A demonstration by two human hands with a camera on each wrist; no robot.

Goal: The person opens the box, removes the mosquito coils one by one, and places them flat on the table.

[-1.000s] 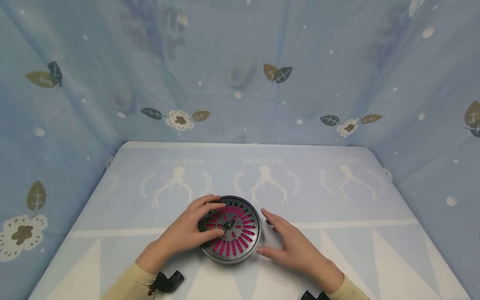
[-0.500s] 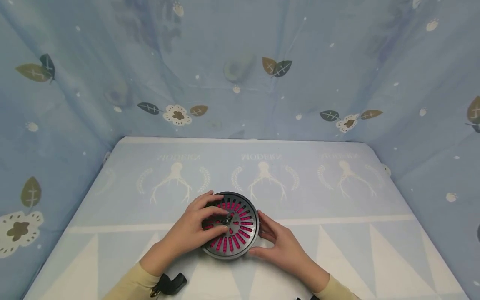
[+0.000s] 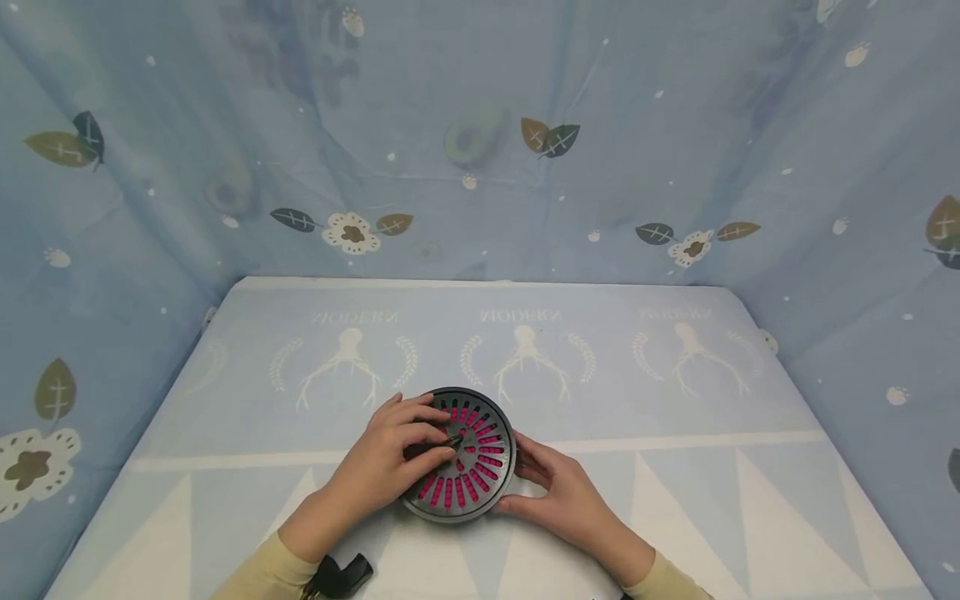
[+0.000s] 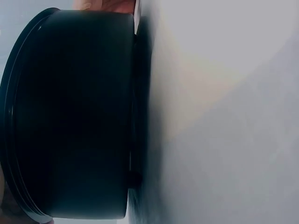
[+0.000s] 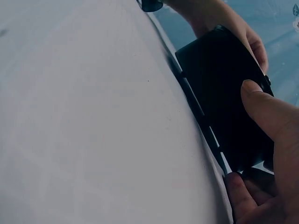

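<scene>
A round dark metal tin (image 3: 450,518) stands on the table. Its grey slotted lid (image 3: 480,500) shows bright pink through the slots, and a small handle (image 3: 455,440) sits at the lid's middle. Thumb and fingers of my left hand (image 3: 393,446) pinch that handle from the left, partly covering the lid. My right hand (image 3: 558,487) grips the tin's right side; in the right wrist view its thumb (image 5: 254,95) lies against the dark wall and its fingertips (image 5: 238,186) are by the base. The left wrist view shows the smooth side wall (image 4: 74,112), with short feet below it.
A pale blue and white patterned cloth covers the table (image 3: 622,375). Blue printed curtains (image 3: 480,108) hang at the back and both sides. A black wrist camera (image 3: 341,575) juts out beside my left sleeve (image 3: 266,571).
My right hand has moved left from beside the tin onto its side. The left fingers have drawn together from over the lid to pinch its handle.
</scene>
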